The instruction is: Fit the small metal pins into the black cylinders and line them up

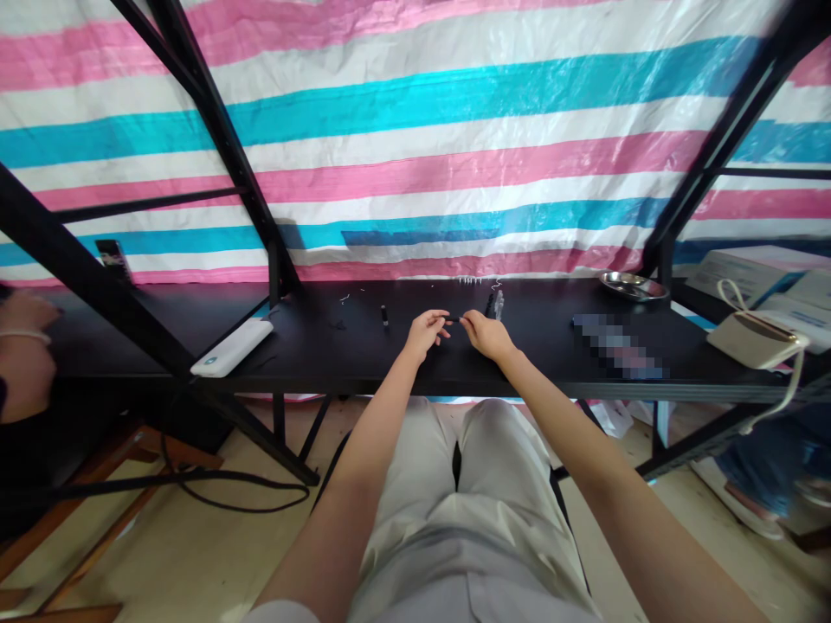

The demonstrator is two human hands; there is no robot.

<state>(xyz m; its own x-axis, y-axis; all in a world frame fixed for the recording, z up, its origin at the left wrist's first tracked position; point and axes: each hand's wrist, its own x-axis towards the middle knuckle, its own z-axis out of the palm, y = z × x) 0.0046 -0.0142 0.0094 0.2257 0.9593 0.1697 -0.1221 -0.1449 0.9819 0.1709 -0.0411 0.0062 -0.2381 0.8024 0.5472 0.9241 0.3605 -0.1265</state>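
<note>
Grey shirt [434, 578] nearest, both hands [425, 333] hold a thin black stick [454, 319] left-to-right.

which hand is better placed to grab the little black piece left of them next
Left, probably: the left hand is nearer the little black piece; the right hand is farther across. Both hands hold a thin dark item, though.
</note>
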